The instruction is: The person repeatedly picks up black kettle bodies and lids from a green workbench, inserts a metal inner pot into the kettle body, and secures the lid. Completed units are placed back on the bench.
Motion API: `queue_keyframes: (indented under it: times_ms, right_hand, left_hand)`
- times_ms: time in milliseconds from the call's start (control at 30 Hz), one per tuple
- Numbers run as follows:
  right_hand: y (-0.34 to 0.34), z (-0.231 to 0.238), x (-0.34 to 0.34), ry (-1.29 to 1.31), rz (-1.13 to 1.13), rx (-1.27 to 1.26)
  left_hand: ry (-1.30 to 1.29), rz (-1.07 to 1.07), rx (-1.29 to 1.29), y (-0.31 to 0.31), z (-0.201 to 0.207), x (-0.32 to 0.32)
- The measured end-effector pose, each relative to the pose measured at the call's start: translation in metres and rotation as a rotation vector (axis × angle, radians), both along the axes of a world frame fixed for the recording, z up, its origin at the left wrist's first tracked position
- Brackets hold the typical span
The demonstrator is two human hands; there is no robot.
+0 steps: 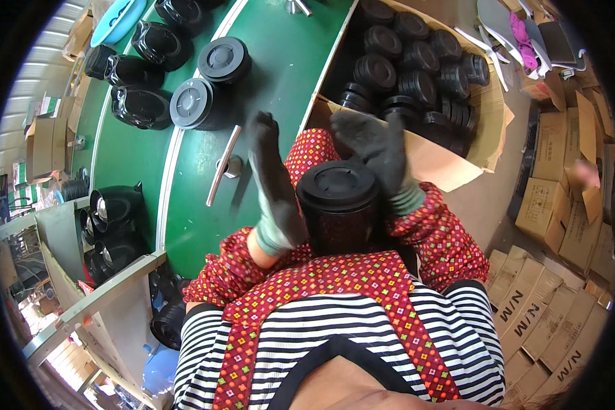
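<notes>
In my lap stands a black lidded cylinder [338,188], upright, with a round ribbed lid on top. To its left, my left hand [270,171], in a dark glove with a pale green cuff, is held flat with the fingers stretched out and nothing in it. On the other side, my right hand [379,147], gloved alike, has its fingers extended beside the lid. I cannot tell whether the right palm touches the cylinder. A metal T-shaped bar [224,167] is on the green table [194,225] near my left hand.
Ahead right, an open cardboard box [434,147] contains several stacks of black round lids [418,85]. Two grey-black lidded cylinders [224,59] and several glossy black housings [140,106] stand on the table. Piled cardboard cartons [540,301] line the right side. A metal frame [92,304] is at left.
</notes>
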State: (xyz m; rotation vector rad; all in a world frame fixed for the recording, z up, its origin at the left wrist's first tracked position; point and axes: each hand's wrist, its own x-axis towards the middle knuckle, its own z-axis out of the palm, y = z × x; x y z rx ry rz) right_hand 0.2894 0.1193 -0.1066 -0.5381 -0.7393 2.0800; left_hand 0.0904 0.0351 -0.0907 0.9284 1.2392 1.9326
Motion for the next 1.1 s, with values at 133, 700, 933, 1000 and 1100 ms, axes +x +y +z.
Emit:
queue_keyframes:
  times_ms: [133, 700, 933, 1000, 1100]
  right_hand:
    - [-0.007, 0.072, 0.036, -0.653, -0.452, 0.906]
    - [-0.005, 0.1, 0.019, -0.853, 0.56, 0.822]
    - [0.036, 0.057, 0.016, -0.357, 0.213, 0.108]
    - [0.062, 0.032, -0.002, -0.417, 0.123, 0.251]
    - [0.098, 0.0, -0.051, -0.691, 0.168, 0.486]
  left_hand:
    - [-0.291, -0.173, 0.117, 0.007, -0.016, -0.043]
    - [-0.18, -0.786, -0.213, -0.014, -0.012, -0.012]
    - [0.116, -0.666, -0.223, -0.052, -0.008, -0.017]
    - [0.225, -0.67, -0.247, -0.06, -0.011, -0.02]
    - [0.26, -0.673, -0.266, -0.071, -0.006, -0.02]
